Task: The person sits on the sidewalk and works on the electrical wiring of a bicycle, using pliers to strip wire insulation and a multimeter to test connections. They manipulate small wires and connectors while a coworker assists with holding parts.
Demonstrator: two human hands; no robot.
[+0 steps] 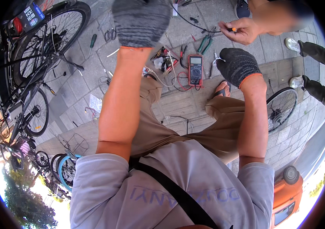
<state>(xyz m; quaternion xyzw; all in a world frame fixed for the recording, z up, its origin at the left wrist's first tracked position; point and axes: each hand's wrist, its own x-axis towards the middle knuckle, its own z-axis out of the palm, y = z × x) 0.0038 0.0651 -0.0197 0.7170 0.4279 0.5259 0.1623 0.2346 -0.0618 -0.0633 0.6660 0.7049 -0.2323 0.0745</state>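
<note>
One green-handled screwdriver (93, 39) lies left of one grey knit-gloved left hand (142, 23), whose grip I cannot tell; one red-edged multimeter (195, 71); one silver metal tool (217, 57) in the curled grip of one dark-gloved right hand (239, 65).

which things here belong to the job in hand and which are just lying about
Likely the job:
silver-tipped tool, in the right gloved hand
orange-and-black piece, in the other person's hand
red multimeter, untouched but close by

Likely just lying about:
dark green screwdriver, no hand on it
orange vehicle, in the background
</note>
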